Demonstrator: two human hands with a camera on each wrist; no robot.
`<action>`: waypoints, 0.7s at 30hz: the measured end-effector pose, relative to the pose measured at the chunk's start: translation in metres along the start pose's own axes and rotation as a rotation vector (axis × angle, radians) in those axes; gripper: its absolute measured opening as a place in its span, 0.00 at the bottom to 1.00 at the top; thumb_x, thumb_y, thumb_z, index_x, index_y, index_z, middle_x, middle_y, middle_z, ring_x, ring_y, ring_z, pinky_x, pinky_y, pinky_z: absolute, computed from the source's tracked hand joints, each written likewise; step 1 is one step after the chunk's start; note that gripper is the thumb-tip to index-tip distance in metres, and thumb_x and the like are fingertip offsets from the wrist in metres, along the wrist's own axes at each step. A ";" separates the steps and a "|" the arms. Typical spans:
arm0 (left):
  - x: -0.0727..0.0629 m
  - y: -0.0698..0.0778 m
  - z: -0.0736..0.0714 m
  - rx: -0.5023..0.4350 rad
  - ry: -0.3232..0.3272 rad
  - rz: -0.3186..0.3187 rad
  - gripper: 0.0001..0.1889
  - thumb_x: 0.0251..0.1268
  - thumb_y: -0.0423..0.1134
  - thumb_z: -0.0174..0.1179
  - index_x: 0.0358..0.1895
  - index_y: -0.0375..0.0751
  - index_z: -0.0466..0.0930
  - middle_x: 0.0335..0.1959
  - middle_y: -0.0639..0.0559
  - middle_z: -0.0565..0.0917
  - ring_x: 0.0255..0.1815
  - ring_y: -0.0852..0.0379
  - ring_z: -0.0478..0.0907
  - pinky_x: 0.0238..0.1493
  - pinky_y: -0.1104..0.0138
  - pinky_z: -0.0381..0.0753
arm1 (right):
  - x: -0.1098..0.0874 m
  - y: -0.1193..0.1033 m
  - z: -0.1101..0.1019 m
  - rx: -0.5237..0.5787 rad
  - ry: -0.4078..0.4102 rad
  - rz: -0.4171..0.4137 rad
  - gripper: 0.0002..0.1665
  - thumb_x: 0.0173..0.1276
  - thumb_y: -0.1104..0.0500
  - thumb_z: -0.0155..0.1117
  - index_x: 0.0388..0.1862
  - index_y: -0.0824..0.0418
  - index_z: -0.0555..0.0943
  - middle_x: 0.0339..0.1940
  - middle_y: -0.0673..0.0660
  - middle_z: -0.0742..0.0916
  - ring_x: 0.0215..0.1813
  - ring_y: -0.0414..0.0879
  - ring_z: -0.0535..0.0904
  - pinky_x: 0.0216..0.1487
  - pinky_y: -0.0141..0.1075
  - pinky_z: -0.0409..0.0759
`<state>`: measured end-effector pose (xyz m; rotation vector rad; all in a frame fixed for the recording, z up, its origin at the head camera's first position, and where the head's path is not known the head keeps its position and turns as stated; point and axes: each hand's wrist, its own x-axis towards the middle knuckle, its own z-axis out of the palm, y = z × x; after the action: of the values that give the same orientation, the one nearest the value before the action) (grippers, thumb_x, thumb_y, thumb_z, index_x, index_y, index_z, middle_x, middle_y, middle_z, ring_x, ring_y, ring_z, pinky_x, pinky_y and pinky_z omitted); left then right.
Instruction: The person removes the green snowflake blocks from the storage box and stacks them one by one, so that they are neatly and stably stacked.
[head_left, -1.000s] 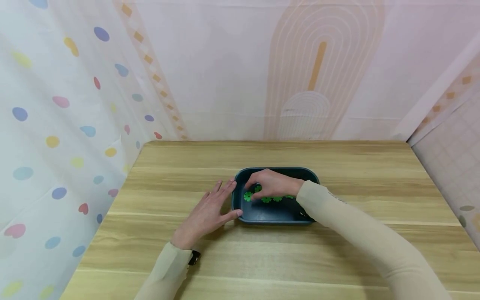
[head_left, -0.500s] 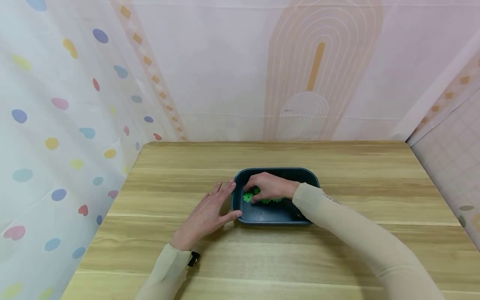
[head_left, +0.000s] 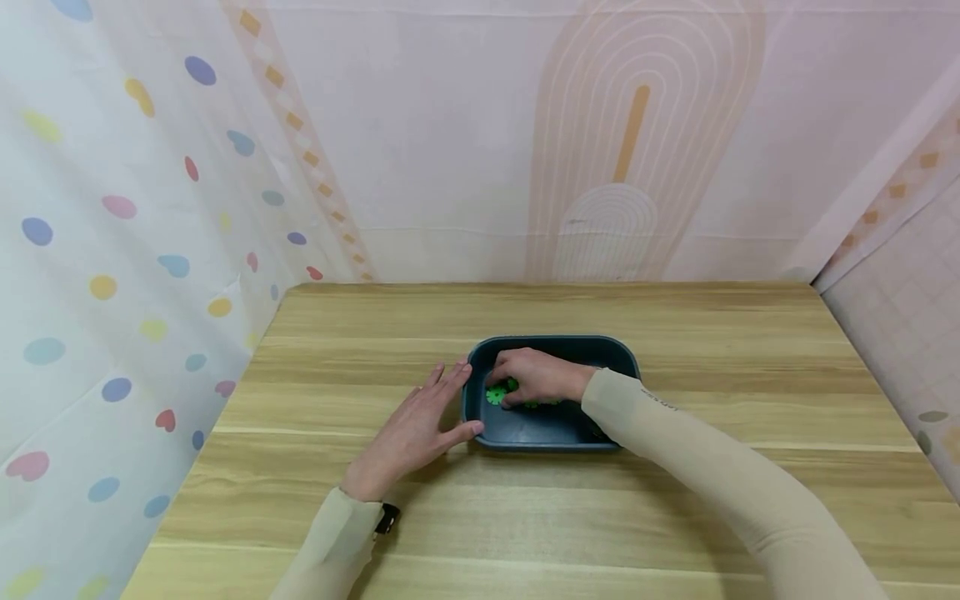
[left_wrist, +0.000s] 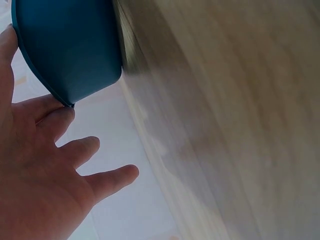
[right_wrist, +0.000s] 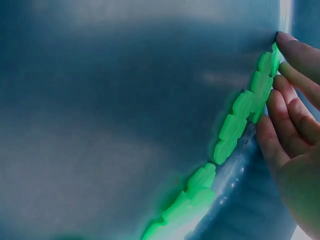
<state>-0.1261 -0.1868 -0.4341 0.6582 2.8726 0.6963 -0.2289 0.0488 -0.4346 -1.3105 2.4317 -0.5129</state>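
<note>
A dark blue-green tray (head_left: pixel 517 433) with rounded corners stands on the wooden table. Along its floor lie several bright green notched discs (head_left: pixel 495 396), in a row in the right wrist view. My right hand (head_left: pixel 534 373) reaches into the tray from the right. Thumb and index finger curl around a green disc (right_wrist: pixel 275 59) at the row's end, their tips right at its edge; the other fingers lie loosely bent beside the row. My left hand (head_left: pixel 416 429) is spread, thumb and fingertips (left_wrist: pixel 57 117) touching the tray's left rim. Its outer fingers are free in the left wrist view.
The wooden table (head_left: pixel 337 350) extends around the tray on all sides. Behind it hangs a pale patterned curtain (head_left: pixel 450 150), with a dotted one (head_left: pixel 150 250) at the left. A black band (head_left: pixel 387 517) sits at the left wrist.
My right hand has shifted slightly left and lower into the tray, and its finger gap has narrowed. The disc in that gap has shifted toward the leftmost one. My left hand stays put.
</note>
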 end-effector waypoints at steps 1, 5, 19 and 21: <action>0.000 0.000 0.000 0.001 0.001 0.002 0.47 0.72 0.65 0.59 0.85 0.46 0.51 0.85 0.50 0.53 0.84 0.40 0.47 0.75 0.34 0.58 | 0.000 0.000 0.000 -0.002 0.001 -0.001 0.24 0.70 0.56 0.75 0.62 0.61 0.85 0.56 0.55 0.84 0.54 0.45 0.79 0.63 0.41 0.79; 0.001 0.000 0.001 0.000 0.002 0.004 0.47 0.72 0.65 0.59 0.85 0.46 0.52 0.85 0.49 0.53 0.84 0.40 0.47 0.74 0.34 0.58 | 0.000 0.001 0.000 -0.012 0.002 0.002 0.23 0.70 0.56 0.74 0.61 0.60 0.85 0.55 0.55 0.84 0.54 0.44 0.79 0.63 0.40 0.79; 0.002 -0.001 0.000 -0.008 0.001 0.006 0.47 0.72 0.64 0.60 0.85 0.46 0.52 0.85 0.48 0.53 0.84 0.40 0.47 0.75 0.35 0.58 | -0.001 -0.004 -0.004 -0.053 -0.033 0.056 0.20 0.70 0.54 0.73 0.59 0.57 0.85 0.54 0.52 0.83 0.53 0.43 0.78 0.64 0.40 0.78; 0.002 -0.002 0.000 -0.010 0.002 0.006 0.47 0.72 0.64 0.60 0.85 0.46 0.51 0.85 0.49 0.53 0.84 0.39 0.47 0.75 0.34 0.58 | -0.002 -0.004 -0.006 -0.051 -0.027 0.064 0.21 0.71 0.53 0.73 0.60 0.57 0.84 0.56 0.52 0.84 0.55 0.42 0.78 0.65 0.40 0.77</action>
<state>-0.1281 -0.1874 -0.4350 0.6657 2.8683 0.7127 -0.2276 0.0489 -0.4276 -1.2463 2.4705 -0.4170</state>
